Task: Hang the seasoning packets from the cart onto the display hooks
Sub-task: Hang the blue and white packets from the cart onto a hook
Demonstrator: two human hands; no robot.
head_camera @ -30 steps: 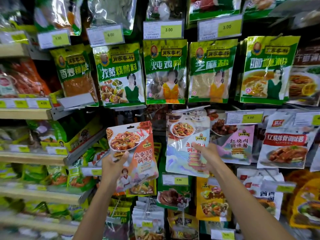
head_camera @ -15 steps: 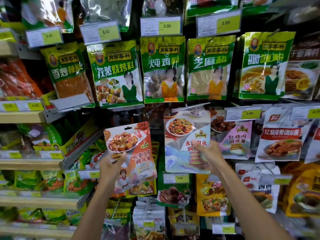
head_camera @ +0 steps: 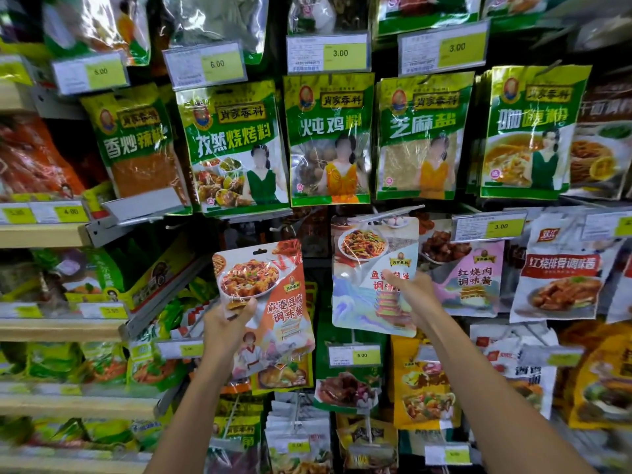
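- Head view: we hold a seasoning packet in each hand in front of the hook wall.
- Our left hand (head_camera: 227, 328) pinches the orange packet (head_camera: 270, 302) at its lower left edge, thumb on the front and fingers behind it. The packet stands upright, tilted slightly, with its long axis near vertical and its hang hole at the top.
- Our right hand (head_camera: 415, 295) grips the blue packet (head_camera: 371, 275) at its right edge, fingers curled over the front. This packet is upright too, and its top edge sits just under a hook (head_camera: 390, 213) that juts out beneath the row of green packets (head_camera: 328, 138).
- We cannot tell whether the blue packet's hole is already on that hook; the top is partly hidden by glare.
- The relation that matters: the bare hooks lie up and to the left of the orange packet, in the dark gap beside the blue one, so we judge the left hand must lift and push forward.
- The cart is not in view.
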